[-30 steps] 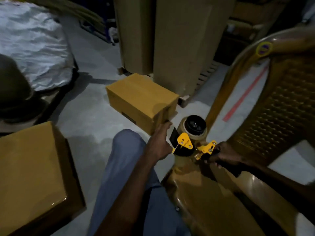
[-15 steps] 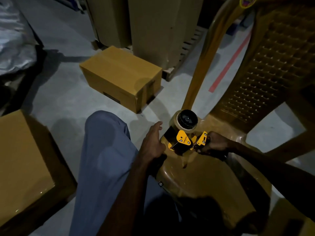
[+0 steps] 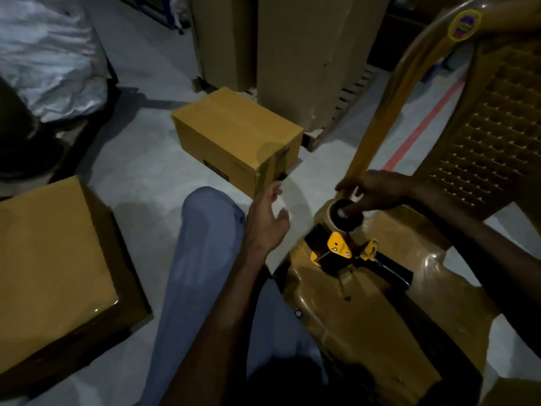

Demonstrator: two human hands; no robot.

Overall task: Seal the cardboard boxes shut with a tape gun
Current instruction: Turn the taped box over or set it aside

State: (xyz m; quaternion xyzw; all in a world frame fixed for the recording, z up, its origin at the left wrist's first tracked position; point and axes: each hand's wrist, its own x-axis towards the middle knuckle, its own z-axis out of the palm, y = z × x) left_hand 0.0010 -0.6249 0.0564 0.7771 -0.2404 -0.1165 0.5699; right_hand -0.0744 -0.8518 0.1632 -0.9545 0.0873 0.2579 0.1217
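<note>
Tape gun [image 3: 339, 250] lies on the seat of the brown plastic chair [image 3: 380, 332], right of my knee [image 3: 210, 218], no hand gripping it. My right hand [image 3: 377, 190] hovers over its tape roll [image 3: 345, 215], fingers loosely spread; contact unclear. My left hand [image 3: 268, 221] hangs spread and empty, near the far cardboard box [image 3: 234, 136] on the floor. A second box [image 3: 49, 265] sits near left.

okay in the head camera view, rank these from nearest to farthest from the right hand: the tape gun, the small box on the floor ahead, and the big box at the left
1. tape gun: lying on the chair seat, its roll right under the right hand.
2. small box: on the floor ahead, left of the hand.
3. big box: far left, beyond the knee.
</note>
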